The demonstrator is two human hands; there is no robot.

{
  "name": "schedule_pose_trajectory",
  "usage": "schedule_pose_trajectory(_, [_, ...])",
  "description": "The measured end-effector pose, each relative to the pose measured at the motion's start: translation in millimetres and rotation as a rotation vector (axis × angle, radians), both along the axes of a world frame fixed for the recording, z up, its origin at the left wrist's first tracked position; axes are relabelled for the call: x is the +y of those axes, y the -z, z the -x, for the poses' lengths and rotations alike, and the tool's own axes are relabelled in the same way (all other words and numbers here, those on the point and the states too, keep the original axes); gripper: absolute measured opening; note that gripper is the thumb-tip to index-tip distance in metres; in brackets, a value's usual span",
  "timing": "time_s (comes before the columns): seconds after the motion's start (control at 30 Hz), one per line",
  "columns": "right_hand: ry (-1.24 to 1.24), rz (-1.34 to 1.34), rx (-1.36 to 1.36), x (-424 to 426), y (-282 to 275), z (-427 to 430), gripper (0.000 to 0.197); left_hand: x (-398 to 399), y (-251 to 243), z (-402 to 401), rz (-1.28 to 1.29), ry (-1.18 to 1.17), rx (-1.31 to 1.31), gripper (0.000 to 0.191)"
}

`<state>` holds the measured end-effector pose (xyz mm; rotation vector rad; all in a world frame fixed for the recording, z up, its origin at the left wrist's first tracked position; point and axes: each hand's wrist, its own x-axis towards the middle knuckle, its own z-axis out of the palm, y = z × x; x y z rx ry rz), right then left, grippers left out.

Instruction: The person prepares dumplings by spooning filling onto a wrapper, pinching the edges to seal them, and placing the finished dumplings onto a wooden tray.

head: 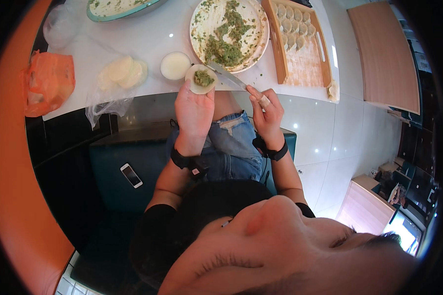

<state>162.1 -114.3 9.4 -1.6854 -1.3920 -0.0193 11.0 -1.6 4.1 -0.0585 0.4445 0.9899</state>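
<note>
On the fingers of my left hand (195, 110) rests a round dumpling wrapper (192, 87), held palm up just off the table's front edge. A mound of green filling (203, 78) sits on its middle. My right hand (267, 110) grips a flat metal spreader (229, 75), its blade pointing left towards the wrapper and the plate. A bandage wraps one right finger. Beyond the blade lies a large white plate (256, 35) with chopped green filling (223, 51) heaped and smeared over it. A small bowl of whitish liquid (175, 65) stands left of the plate, beside the wrapper.
At the right, a wooden tray (306, 72) holds rows of folded dumplings (293, 25). Stacked wrappers (123, 72) lie on a clear plastic bag (109, 107) at the left. Further left is an orange bag (51, 83). A green-rimmed basin (122, 16) stands behind; a phone (131, 175) lies on the bench.
</note>
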Motion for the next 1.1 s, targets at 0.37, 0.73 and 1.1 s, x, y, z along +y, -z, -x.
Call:
schedule_pose_trajectory(0.37, [-0.128,0.114,0.070,-10.5,-26.8,-2.3,0.024,-3.6,-16.4,5.6,-0.056,0.106,-0.012,0.040])
schedule_pose_trajectory(0.73, [-0.241,0.302,0.358,21.9,-51.0,-68.1,0.014,-7.7,-32.1,8.1,-0.138,0.379,-0.053,0.051])
schedule_pose_trajectory(1.1, [-0.229,0.418,0.493,34.2,-55.8,-73.8,0.020,-7.8,-26.9,11.7,-0.186,0.336,-0.032,0.047])
